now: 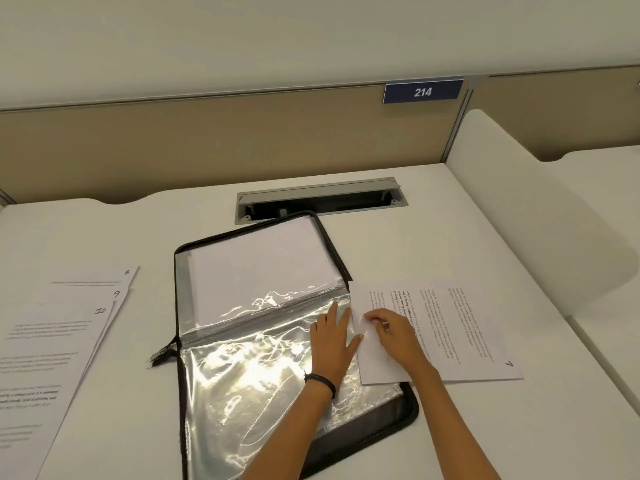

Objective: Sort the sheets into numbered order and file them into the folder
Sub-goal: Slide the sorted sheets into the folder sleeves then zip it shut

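A black zip folder (398,415) lies open on the desk, its clear plastic sleeves (256,372) shining. The far half holds white sheets (256,268) inside sleeves. My left hand (332,337) rests flat with straight fingers on the right edge of a near sleeve. My right hand (391,332) pinches the left edge of a printed sheet marked 7 (460,330), which lies to the right of the folder and overlaps its edge. A stack of sheets marked 8, 9 and 10 (59,341) lies fanned at the left of the desk.
A grey cable tray (318,199) is sunk into the desk (450,220) just behind the folder. A beige partition with a blue plate reading 214 (422,91) stands at the back. A white divider (540,209) borders the desk on the right.
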